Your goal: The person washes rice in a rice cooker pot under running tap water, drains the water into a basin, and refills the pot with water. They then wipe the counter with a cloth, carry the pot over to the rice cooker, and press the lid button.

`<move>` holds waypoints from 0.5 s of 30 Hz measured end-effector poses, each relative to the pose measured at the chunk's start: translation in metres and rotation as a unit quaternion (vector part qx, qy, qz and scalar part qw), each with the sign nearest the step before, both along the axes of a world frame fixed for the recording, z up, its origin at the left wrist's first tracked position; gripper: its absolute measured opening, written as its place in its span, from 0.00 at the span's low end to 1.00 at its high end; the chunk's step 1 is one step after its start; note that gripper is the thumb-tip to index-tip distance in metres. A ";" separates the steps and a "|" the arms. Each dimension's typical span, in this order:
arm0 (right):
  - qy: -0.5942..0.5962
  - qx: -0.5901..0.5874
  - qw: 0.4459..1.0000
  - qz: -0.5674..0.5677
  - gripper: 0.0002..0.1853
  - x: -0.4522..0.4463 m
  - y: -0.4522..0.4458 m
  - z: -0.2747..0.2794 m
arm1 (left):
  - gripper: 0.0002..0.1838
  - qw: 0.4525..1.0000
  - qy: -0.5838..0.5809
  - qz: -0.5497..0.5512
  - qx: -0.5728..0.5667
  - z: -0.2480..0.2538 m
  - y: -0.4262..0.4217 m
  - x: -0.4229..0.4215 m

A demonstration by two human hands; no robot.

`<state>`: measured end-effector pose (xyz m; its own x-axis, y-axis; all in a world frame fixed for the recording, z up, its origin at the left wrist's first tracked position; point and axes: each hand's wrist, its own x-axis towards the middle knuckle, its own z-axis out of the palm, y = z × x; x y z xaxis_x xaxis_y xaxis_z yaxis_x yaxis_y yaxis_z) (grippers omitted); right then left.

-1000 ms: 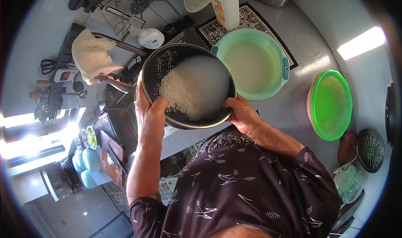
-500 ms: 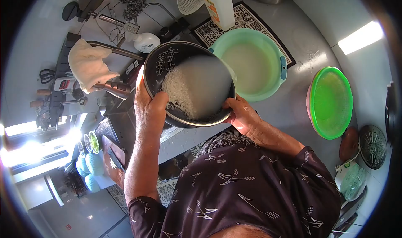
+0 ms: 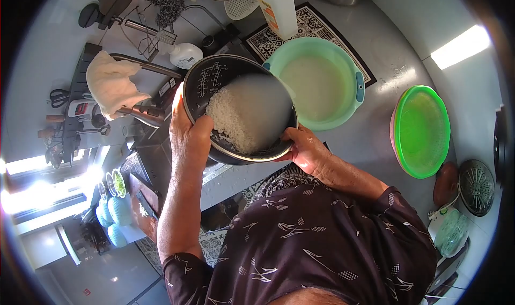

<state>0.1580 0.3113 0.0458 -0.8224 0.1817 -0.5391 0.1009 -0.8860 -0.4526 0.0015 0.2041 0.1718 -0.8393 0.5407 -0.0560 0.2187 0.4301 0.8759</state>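
Observation:
Both my hands grip a dark rice cooker pot (image 3: 201, 71) by its rim, tilted toward the right. My left hand (image 3: 192, 136) holds the near left side, thumb over the edge. On the near right side, my right hand (image 3: 307, 148) is closed on the rim. White rice (image 3: 228, 121) lies along the left of the pot's bottom, with cloudy water (image 3: 263, 103) pooled beside it up to the right rim. Just beyond that rim stands a pale green basin (image 3: 351, 71) holding cloudy liquid.
A patterned mat (image 3: 316, 20) lies behind the basin, with a white bottle (image 3: 279, 9) on it. A bright green basin (image 3: 422, 132) stands at the right. A cloth (image 3: 112, 85) hangs over the faucet at the left. Nearby are a cutting board (image 3: 144, 195) and a knife (image 3: 146, 204).
The pot and both hands have shifted very slightly left. The water in the pot sits a little lower, and slightly more rice seems uncovered.

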 end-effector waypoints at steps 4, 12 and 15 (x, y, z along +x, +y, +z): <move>0.001 -0.008 1.000 0.015 0.22 0.000 0.001 -0.003 | 0.33 1.000 -0.003 0.006 -0.001 0.000 0.002 0.000; -0.002 -0.023 0.999 0.025 0.21 0.001 0.001 -0.005 | 0.31 1.000 0.006 -0.009 -0.007 -0.002 0.004 -0.002; -0.011 -0.030 0.999 0.028 0.21 0.000 0.001 -0.010 | 0.31 0.999 0.020 -0.024 -0.005 -0.004 0.004 -0.004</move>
